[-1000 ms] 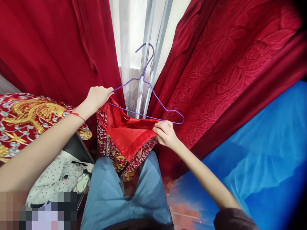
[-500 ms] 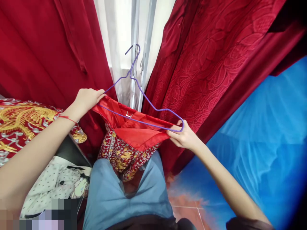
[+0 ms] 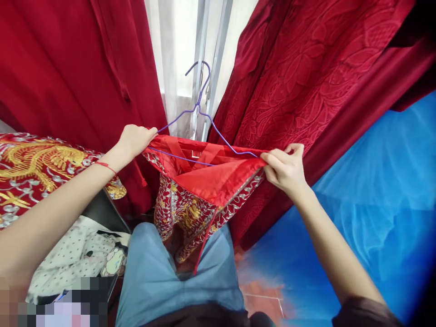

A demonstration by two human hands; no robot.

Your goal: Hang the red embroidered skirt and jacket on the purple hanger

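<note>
While looking through the head view, find the red garment (image 3: 211, 181) stretched at the dial's centre, purple hanger (image 3: 198, 106) partly inside its opening, hook towards 12 o'clock. Between 9 and 10, left hand (image 3: 135, 140): fingers closed on the garment's edge beside the wire. At 3, right hand (image 3: 286, 169): fingertips pinched on the opposite edge; cannot tell if gripping wire too. Could slip at 3, given slick-looking fabric and a hidden hanger end; could tangle with the red cord (image 3: 206, 234) dangling towards 6.
</note>
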